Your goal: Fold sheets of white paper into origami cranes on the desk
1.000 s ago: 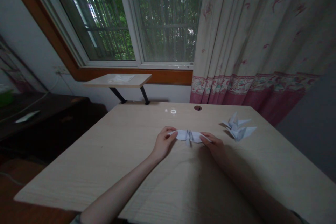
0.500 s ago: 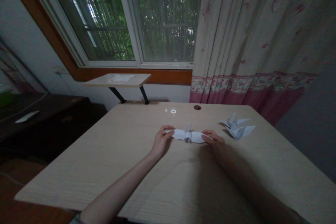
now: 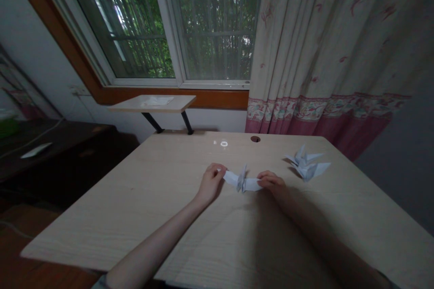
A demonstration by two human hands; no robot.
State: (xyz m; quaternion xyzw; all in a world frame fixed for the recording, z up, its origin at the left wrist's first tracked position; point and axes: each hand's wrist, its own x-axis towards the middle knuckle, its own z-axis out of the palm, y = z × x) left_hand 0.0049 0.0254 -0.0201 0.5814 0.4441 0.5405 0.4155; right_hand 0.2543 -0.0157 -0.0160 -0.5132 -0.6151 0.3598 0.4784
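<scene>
Between my two hands is a white folded paper crane [image 3: 241, 182], its wings spread out to either side and a pointed part standing up from its middle. My left hand [image 3: 212, 179] pinches the tip of the left wing between thumb and fingers. The right wing's tip is pinched by my right hand [image 3: 274, 185]. To the right of that hand, two more white paper cranes [image 3: 307, 167] stand close together, overlapping in this view.
The pale wooden desk [image 3: 162, 198] lies under my hands, with a round cable hole [image 3: 255, 139] at its far edge. A small raised shelf [image 3: 179, 103] on black legs carries white paper [image 3: 158, 100] at the back left. Behind are a window and a patterned curtain [image 3: 305, 54].
My hands have drawn slightly closer together. The crane's wings, nearly straight before, now sag toward the middle, and its body has tipped so the pointed part shows more upright.
</scene>
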